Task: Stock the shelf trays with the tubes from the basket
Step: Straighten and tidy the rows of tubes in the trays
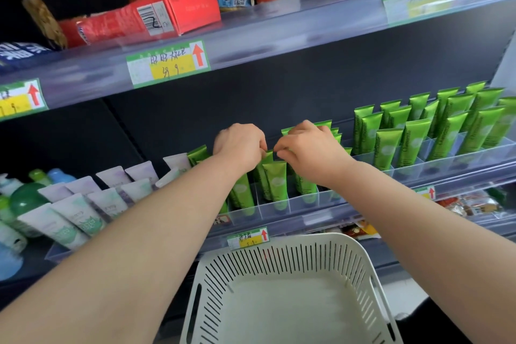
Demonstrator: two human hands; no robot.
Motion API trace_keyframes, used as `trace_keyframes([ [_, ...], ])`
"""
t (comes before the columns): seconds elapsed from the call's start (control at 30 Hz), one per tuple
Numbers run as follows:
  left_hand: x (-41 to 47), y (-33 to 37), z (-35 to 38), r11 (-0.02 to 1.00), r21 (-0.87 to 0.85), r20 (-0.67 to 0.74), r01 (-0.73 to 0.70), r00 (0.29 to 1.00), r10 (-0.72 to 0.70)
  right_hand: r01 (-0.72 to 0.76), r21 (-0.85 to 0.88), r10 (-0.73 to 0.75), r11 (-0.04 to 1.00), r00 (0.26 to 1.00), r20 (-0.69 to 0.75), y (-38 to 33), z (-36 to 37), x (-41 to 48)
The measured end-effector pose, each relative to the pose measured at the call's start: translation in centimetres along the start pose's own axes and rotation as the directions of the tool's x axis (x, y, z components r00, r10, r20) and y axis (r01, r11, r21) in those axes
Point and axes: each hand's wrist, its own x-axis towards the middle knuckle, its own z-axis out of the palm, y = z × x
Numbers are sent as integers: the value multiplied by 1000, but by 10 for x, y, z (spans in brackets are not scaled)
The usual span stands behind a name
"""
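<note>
Tube, green (276,181), upright in clear shelf tray (279,213); crimped top pinched by left hand (240,145) and right hand (308,145). Basket (265,258) beneath, no tubes showing. Risk: toppling into neighbouring tubes (242,190) through uneven release.

Glossy green plastic tubes (275,181) stand cap-down with their crimped ends up, in rows inside the clear plastic divided shelf trays (293,205). More fill the tray to the right. The middle tube (267,157) is pinched at its crimp by the left hand (238,145) and right hand (307,148). The white slotted plastic basket (279,260) sits below the shelf edge, its smooth floor in view.
</note>
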Motion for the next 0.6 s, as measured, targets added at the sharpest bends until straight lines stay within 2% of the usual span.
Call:
trace_keyframes([
  [0.13, 1, 6, 3, 999, -30, -82, 39, 996, -42, -25, -13, 25, 1000, 1000, -13, 9, -3, -4],
  [0.23, 0, 8, 4, 995, -90, -44, 53, 997, -58, -35, -6, 35, 999, 999, 4, 10, -1, -7],
  [0.33, -1, 4, 5, 973, -221, -50, 60, 996, -73, -34, 16, 34, 999, 999, -10, 9, 0, -8],
  [0.43, 1, -7, -2, 939, -325, -120, 113, 980, -159, -44, 38, 45, 998, 998, -33, 9, 0, -6],
  [0.5, 3, -15, -6, 950, -274, -121, 148, 975, -187, -54, 35, 55, 998, 998, -35, 9, 0, -4],
  [0.6, 8, -20, -6, 972, -166, -42, 167, 983, -176, -61, 24, 62, 998, 997, -35, 10, 2, -2],
])
